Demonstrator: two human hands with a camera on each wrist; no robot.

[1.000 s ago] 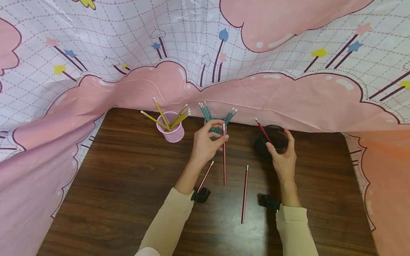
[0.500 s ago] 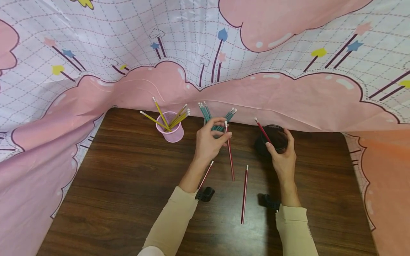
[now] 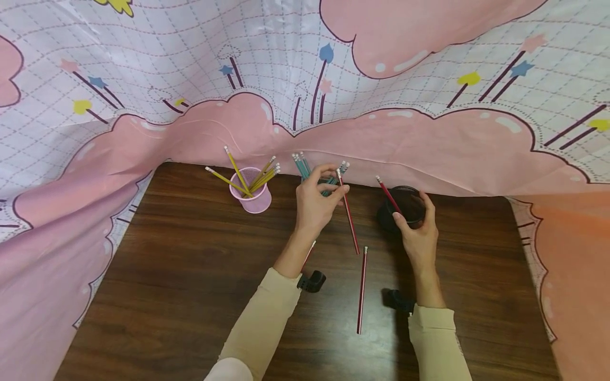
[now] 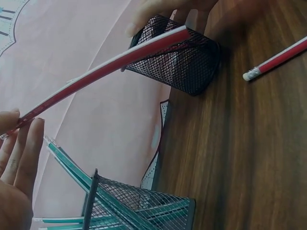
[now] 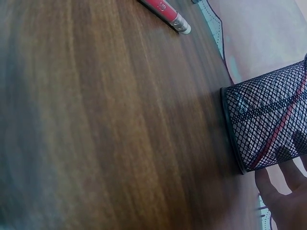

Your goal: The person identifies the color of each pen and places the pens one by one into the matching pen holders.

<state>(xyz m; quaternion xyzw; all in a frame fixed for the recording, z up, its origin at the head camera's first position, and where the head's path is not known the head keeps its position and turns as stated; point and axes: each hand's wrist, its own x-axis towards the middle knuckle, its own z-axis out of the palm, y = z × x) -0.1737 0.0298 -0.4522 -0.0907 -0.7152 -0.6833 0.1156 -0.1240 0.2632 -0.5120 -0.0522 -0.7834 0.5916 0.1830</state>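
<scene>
My left hand [image 3: 314, 206] pinches a red pencil [image 3: 351, 222] near its white eraser end, between thumb and fingertips. The pencil slants down to the right, its far end off the table and overlapping the black cup in the left wrist view. My right hand [image 3: 421, 241] grips a black mesh pencil cup [image 5: 268, 112] with thumb and fingers around its side. One red pencil [image 3: 388, 194] leans inside that cup, eraser up. Another red pencil [image 3: 362, 291] lies on the table between my forearms. A further red pencil [image 3: 310, 253] is partly hidden by my left wrist.
Behind my left hand stands a dark mesh cup [image 4: 165, 201] of teal pencils [image 4: 76, 170]. Left of it is a pink mesh cup [image 3: 259, 202] with several yellow pencils [image 3: 234, 164]. A patterned pink and white cloth [image 3: 381, 143] borders the back of the wooden table [image 3: 190, 264].
My left hand has moved right and slightly back with the red pencil, whose lower end has swung right toward the black cup. My right hand keeps its hold on the cup.
</scene>
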